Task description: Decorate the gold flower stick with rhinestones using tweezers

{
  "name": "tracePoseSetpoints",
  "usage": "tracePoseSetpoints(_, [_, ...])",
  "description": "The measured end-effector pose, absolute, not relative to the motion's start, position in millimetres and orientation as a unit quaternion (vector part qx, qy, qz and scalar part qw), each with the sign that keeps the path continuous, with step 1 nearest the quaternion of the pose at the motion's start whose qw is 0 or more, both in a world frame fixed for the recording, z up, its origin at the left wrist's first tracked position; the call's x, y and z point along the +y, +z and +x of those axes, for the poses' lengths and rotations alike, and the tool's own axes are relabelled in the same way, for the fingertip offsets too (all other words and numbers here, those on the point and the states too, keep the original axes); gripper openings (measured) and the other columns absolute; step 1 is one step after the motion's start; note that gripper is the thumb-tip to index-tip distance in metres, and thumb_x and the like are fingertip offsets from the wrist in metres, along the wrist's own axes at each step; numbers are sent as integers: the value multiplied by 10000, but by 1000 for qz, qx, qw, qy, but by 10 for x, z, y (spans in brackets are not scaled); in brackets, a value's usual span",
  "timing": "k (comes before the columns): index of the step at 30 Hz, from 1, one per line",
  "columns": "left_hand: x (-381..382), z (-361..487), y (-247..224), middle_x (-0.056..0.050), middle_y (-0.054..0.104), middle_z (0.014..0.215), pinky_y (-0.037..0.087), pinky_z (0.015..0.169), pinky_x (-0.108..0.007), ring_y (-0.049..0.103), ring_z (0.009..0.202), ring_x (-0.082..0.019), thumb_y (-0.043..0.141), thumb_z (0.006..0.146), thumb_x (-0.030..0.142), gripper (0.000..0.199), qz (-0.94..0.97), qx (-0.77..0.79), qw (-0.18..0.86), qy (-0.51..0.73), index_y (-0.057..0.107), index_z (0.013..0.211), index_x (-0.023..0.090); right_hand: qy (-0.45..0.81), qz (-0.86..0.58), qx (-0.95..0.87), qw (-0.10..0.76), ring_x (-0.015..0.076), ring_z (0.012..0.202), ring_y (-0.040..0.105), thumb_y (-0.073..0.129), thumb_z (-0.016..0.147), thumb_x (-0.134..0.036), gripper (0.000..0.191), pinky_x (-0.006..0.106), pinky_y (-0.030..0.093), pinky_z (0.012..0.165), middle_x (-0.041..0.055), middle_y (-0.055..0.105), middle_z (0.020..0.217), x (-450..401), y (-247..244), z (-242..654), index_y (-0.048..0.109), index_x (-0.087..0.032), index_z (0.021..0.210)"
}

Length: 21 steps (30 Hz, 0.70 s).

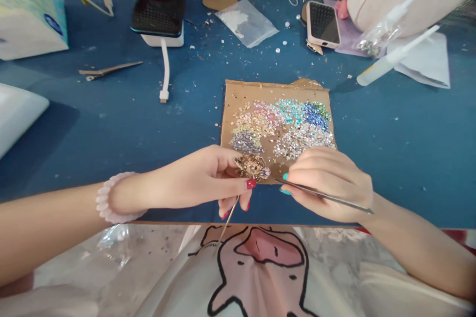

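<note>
My left hand [208, 178] is closed on a gold-coloured, flower-shaped ornament [252, 164] with a thin metal stem [229, 218] pointing down toward my lap. Small shiny stones show on the ornament's right edge. In my right hand [330, 183] are dark metal tweezers [323, 194], gripped between thumb and fingers, their tip just right of the ornament and apart from it. Whether the tip pinches anything is too small to tell. Beyond both hands lies a piece of cardboard [241, 90] bearing piles of tiny rhinestones [256, 119] in pink, yellow, turquoise, blue, green, grey and clear.
A phone on a white block [159, 5] with a short cable stands at the back left, near a metal clip [109, 70]. Further right are a plastic bag [247, 22], a second phone [323, 24] and a white glue bottle [383, 67]. A tissue box [33, 15] occupies the left corner.
</note>
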State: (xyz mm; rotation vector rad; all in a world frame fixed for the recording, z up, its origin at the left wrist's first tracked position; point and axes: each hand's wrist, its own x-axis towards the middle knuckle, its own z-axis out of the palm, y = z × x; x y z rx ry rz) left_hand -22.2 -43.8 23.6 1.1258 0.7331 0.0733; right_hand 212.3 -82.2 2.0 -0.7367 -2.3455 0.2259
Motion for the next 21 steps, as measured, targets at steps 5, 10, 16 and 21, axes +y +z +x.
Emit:
tracePoseSetpoints(5, [-438,-224,232,30,628,666,424,457,-133,522,440,-30,533,913,192,192,522,342,781,33,577,738,126,76,-289,-895,332,142,665,596,632,824,-134,84,302,507,626,25,664,729,-824,24,2137,586,-167,886])
tracePoseSetpoints(10, [-436,-231,218,26,629,658,416,455,-142,516,427,-33,529,917,214,199,536,341,772,29,604,754,129,74,-284,-898,327,138,670,596,614,828,-116,77,298,499,624,22,670,743,-822,44,2144,599,-171,881])
tracePoseSetpoints(16, [-432,-235,210,25,626,649,424,462,-145,524,427,-38,534,909,220,216,541,347,765,30,600,723,131,54,-293,-894,334,133,660,596,621,816,-92,85,288,496,611,28,676,731,-819,68,2136,601,-163,858])
tracePoseSetpoints(21, [-437,-232,213,29,627,648,425,465,-137,530,429,-32,526,908,198,207,539,351,765,33,601,728,128,59,-283,-900,325,138,674,605,629,810,-94,98,292,495,621,33,682,752,-810,45,2166,594,-156,879])
